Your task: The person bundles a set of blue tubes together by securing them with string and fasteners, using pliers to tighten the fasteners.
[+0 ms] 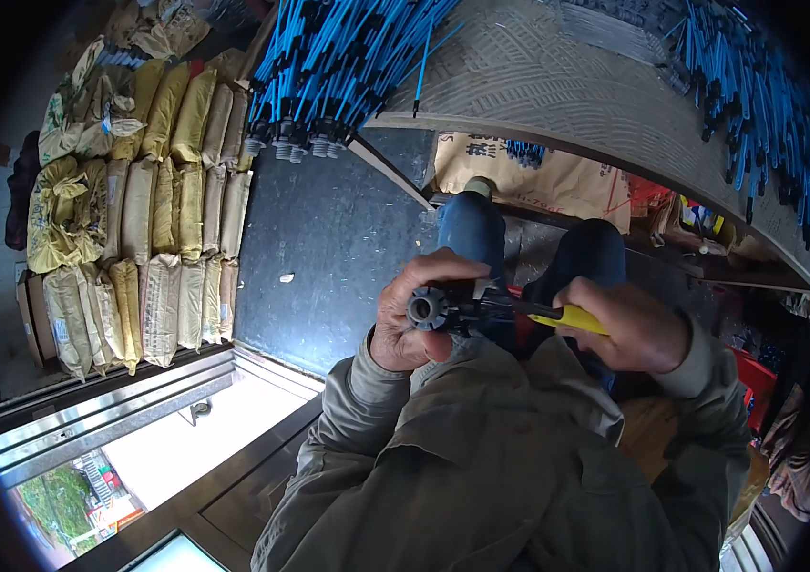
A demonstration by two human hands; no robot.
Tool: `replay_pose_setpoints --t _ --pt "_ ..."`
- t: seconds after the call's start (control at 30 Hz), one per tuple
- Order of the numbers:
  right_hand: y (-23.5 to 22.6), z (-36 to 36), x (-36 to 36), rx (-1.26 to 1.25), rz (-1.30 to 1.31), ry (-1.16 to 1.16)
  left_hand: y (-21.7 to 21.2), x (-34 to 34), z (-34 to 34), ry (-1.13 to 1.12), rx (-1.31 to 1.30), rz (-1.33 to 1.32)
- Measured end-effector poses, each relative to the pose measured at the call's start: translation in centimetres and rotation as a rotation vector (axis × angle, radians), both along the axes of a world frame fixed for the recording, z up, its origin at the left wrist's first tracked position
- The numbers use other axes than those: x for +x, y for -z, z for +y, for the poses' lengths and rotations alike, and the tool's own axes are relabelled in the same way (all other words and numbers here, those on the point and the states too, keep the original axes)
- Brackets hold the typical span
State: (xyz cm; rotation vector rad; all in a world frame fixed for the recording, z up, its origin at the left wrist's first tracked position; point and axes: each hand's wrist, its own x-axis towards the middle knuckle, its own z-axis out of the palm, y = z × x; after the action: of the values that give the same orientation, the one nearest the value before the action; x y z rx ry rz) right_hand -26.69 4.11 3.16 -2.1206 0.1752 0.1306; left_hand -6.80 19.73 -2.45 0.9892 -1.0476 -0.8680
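My left hand is wrapped round a dark grey plastic fitting, whose round, hollow, notched end faces up. From the right, my right hand grips a yellow-handled tool. Its narrow dark front part points left and meets the fitting between my hands. The exact kind of tool cannot be made out, since my fingers cover part of the handle. Both hands are above my lap.
Blue rods with black ends and grey threaded fittings hang over the edge of a patterned table. More blue rods lie at the right. Stacked sacks stand at the left on the dark floor. A red chair is at my right.
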Motion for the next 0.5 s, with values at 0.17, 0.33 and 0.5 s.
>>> replay_pose_setpoints --t 0.17,0.33,0.5 --pt "-8.3 -3.1 -0.1 0.198 0.397 -0.091 -1.1 0.0 -0.7 0.151 -0.133 -0.102" --pt "-10.4 -3.6 -0.5 -0.085 0.279 -0.252 -1.2 -0.4 -1.5 0.275 -0.239 -0.183" --pt "-11.6 -3.1 -0.2 -0.217 0.274 -0.3 -1.3 -0.6 -1.8 0.295 -0.24 -0.201"
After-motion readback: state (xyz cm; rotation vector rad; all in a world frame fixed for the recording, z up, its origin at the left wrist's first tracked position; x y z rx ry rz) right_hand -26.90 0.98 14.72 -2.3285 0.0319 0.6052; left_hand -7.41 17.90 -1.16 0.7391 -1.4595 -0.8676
